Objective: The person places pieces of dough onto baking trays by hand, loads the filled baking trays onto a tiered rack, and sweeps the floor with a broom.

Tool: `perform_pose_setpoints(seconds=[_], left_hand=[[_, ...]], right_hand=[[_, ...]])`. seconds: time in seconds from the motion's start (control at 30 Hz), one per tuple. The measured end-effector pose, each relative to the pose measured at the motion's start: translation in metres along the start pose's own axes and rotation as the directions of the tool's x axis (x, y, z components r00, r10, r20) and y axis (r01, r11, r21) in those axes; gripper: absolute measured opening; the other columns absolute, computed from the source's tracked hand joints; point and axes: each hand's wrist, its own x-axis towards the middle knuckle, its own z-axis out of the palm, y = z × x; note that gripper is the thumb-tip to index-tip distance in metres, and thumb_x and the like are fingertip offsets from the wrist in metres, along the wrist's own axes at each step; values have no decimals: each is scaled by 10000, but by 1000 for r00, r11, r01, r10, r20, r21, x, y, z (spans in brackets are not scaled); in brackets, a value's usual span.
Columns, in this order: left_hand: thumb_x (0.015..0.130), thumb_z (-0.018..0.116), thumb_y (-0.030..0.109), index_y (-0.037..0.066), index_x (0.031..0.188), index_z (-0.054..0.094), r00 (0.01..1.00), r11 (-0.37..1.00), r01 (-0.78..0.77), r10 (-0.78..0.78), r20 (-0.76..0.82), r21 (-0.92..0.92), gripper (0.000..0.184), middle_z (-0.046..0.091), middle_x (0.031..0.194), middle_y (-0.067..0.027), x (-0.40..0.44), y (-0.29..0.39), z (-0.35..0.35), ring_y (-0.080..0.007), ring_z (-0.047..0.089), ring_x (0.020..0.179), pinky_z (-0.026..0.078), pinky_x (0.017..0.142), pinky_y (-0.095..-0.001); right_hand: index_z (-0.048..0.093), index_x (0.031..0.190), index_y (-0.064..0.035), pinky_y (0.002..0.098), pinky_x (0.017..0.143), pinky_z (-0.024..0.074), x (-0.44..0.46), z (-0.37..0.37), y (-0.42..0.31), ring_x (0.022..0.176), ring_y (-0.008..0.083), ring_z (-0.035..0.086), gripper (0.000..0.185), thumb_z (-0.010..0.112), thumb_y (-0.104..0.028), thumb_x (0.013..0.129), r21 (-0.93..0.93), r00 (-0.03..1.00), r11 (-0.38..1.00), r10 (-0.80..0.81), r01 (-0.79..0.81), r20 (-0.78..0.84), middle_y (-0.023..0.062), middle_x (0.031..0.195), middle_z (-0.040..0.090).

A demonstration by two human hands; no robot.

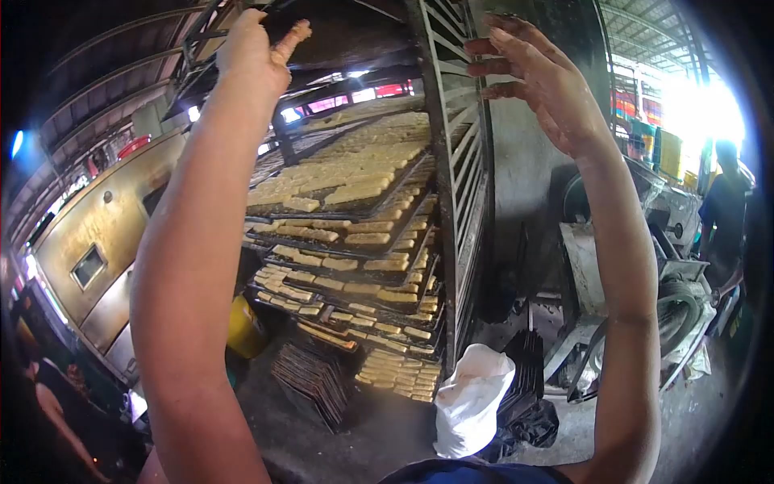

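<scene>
In the head view, the left hand [262, 50] is raised in the upper left of the frame, beside a dark sheet [355, 36], which is flat, with a dull surface. The thumb stands apart from the other fingers, which are partly hard to see; whether the hand touches the sheet, I cannot tell. The right hand [536, 77] is raised at the upper right of the middle, close to the metal rack [439, 121]. Its fingers are bent a little and spread apart, with pale residue on the skin, and nothing is seen clamped in them.

The dark sheet is at the top of the rack and extends across the frame, from near the left hand towards the rack's upright post; its far end is unclear. Below it, thin dark metal trays [391, 211] are stacked in levels, their corners pointing down and to the right. On them lie pale dough sticks [363, 191], long, with a rough surface and blunt ends. Their long axis goes mostly from left to right, rising slightly to the right on the upper tray.

At the bottom middle, a white sack [474, 395] of wrinkled material stands open, next to a shiny black plastic bag [536, 423]. A yellow container [243, 327] with a curved wall is at the lower left. At the right edge stands a person [726, 206] in dark clothes.
</scene>
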Motion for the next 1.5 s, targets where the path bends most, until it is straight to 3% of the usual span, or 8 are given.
perform_pose_setpoints(seconds=[0.43,0.57,0.7,0.83,0.93,1.1,1.4,1.5], left_hand=[[919,638,320,-21,1154,522,967,987,-153,159,-201,48,430,634,977,-222,-36,-50,30,-344,663,810,622,744,-402],[927,625,420,-140,1308,374,972,967,132,-83,-220,217,722,618,1079,-299,-82,-32,9,-368,677,877,608,813,-442],[904,650,196,-13,1088,632,992,283,-13,-117,48,959,279,683,1068,-149,-239,0,-46,-267,717,815,616,643,-342],[974,624,264,-21,1361,511,954,227,243,-234,-189,943,493,637,1237,-155,-463,21,-136,-186,651,1067,528,949,-305],[926,647,225,13,1355,542,613,391,678,167,-772,623,490,659,1246,-138,-669,25,-166,-201,647,1103,509,946,-339],[932,613,163,-7,1322,552,-279,618,764,577,-767,187,429,675,1117,-43,-896,13,-64,-121,642,1007,501,783,-256],[914,639,287,50,1143,677,-540,492,836,656,-527,-243,331,727,1025,-161,-930,10,67,-257,708,938,532,842,-358],[905,627,317,53,1166,666,-698,527,714,589,-407,-461,374,722,1059,-160,-922,-18,90,-317,692,997,530,871,-408]], right_hand=[[528,1322,-55,331,863,484,-16,-15,38,1041,196,633,447,581,-348,989,49,993,992,115,-113,-33,93,1155,652],[452,1419,21,342,909,490,-38,13,49,1066,208,617,536,535,-289,990,-15,994,996,87,-87,65,151,1289,608],[534,1257,69,349,781,520,-109,35,96,887,228,652,527,679,-315,926,118,898,987,46,-107,437,180,1084,660],[627,1038,8,349,664,557,-209,80,156,771,241,657,296,777,8,784,293,574,854,8,-430,818,141,885,654],[602,1172,46,349,761,573,-296,138,204,896,238,675,437,726,95,756,7,219,574,302,-819,928,165,1043,678],[557,1265,40,302,726,544,-412,323,202,859,145,627,459,723,-173,894,-246,-67,528,335,-813,940,77,1007,647],[619,1010,-8,288,682,473,-512,587,97,726,88,527,162,638,-158,953,156,-307,834,-360,-530,881,-1,817,582],[616,992,18,334,775,507,-561,682,77,834,189,658,257,700,-206,898,536,-35,779,-576,-325,816,89,894,702]])
